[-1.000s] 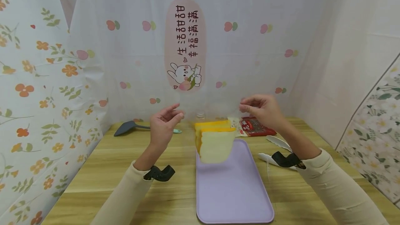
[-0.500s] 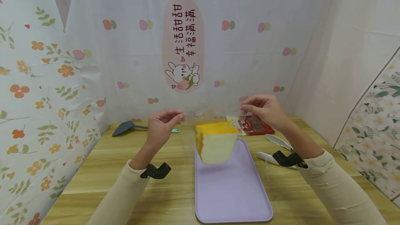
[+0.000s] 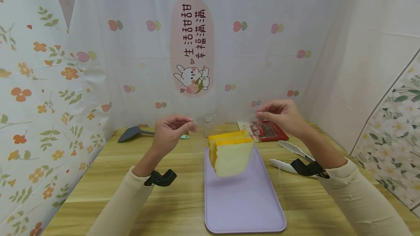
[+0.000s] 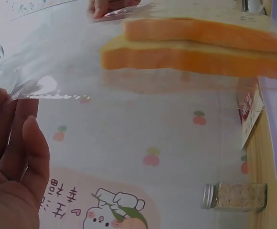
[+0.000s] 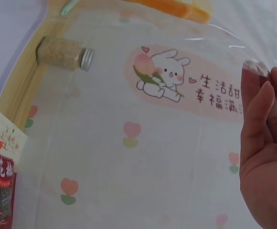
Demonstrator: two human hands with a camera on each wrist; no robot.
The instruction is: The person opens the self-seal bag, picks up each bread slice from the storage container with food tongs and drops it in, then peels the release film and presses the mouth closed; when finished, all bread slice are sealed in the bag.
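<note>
Two slices of bread (image 3: 233, 157) with orange-yellow crusts stand side by side inside a clear plastic bag (image 4: 57, 57), hanging over the far half of a lilac tray (image 3: 244, 207). My left hand (image 3: 168, 134) pinches one upper corner of the bag between thumb and fingertips. At the opposite corner, my right hand (image 3: 283, 117) pinches the film, which bunches at the fingertips in the right wrist view. The bag's edge stretches between both hands. In the left wrist view the crusts show blurred through the film.
Behind the tray stands a glass jar (image 3: 209, 125) with a metal lid. A red seasoning packet (image 3: 269, 131) lies at the back right, white-tipped tongs (image 3: 283, 165) beside the tray. A dark spatula (image 3: 130, 134) lies back left. A patterned curtain (image 3: 249, 65) rises behind the table.
The bagged bread has shifted slightly right and down. My left hand's fingers have drawn together and moved a little lower; my right hand has edged right.
</note>
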